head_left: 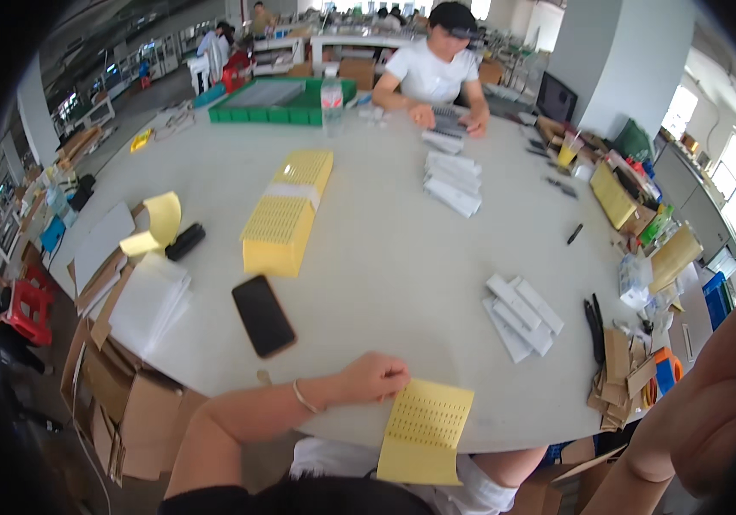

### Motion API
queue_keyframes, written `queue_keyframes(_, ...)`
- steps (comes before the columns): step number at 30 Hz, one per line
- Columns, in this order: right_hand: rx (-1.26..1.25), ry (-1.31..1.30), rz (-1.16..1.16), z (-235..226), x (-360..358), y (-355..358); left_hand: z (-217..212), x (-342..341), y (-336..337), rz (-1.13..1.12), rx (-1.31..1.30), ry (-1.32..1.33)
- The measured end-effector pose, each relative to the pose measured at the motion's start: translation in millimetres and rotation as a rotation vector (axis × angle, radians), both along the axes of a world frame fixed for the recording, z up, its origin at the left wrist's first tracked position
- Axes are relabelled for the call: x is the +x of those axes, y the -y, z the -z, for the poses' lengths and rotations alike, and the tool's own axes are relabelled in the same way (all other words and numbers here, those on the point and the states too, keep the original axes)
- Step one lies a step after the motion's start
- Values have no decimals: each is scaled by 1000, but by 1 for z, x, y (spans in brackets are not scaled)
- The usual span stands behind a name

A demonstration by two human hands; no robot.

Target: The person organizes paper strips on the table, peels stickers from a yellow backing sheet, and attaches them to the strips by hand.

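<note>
My left hand (377, 378) is closed in a pinch at the top left corner of a yellow label sheet (426, 429). Rows of small dark print cover the sheet, which hangs over the table's near edge above my lap. A bracelet circles my left wrist. My right arm (702, 429) is bent and raised very near the camera at the right rim, with its hand outside the picture. A dark smartphone (263, 316) lies left of my left hand. Farther off lies a long stack of yellow label sheets (286, 215) with a white band around it.
White folded strips (522, 318) lie at right, more (452, 184) farther back. Across the table (368, 232), a person (437, 73) handles a grey piece beside a bottle (332, 99) and green tray (282, 101). White papers (145, 300) lie left; cardboard scraps (621, 373) and scissors (594, 326) right.
</note>
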State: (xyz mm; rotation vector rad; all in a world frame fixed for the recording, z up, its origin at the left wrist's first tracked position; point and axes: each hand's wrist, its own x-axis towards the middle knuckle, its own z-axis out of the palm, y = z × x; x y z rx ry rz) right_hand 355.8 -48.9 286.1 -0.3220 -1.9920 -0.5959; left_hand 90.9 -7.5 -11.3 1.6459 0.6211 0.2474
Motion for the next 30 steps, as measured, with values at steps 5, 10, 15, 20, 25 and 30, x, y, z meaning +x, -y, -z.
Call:
queue_keyframes(5, 306, -32, 48, -53, 2, 29, 16, -8, 11, -18, -20, 0)
queue_keyframes(10, 386, -121, -20, -56, -23, 36, 67, 2, -4, 22, 284, 344)
queue_keyframes(15, 259, -166, -65, -40, -31, 12, 9, -6, 8, 11, 9, 8)
queue_keyframes(20, 89, -220, -101, -1, -35, -6, 7, -5, 12, 30, 14, 3)
queue_keyframes(25, -106, -345, -62, 32, -59, 12, 11, -3, 2, 41, 21, 42)
queue_keyframes(30, -377, -422, -87, 46, -72, 45, 5, -9, -6, -7, -18, 45)
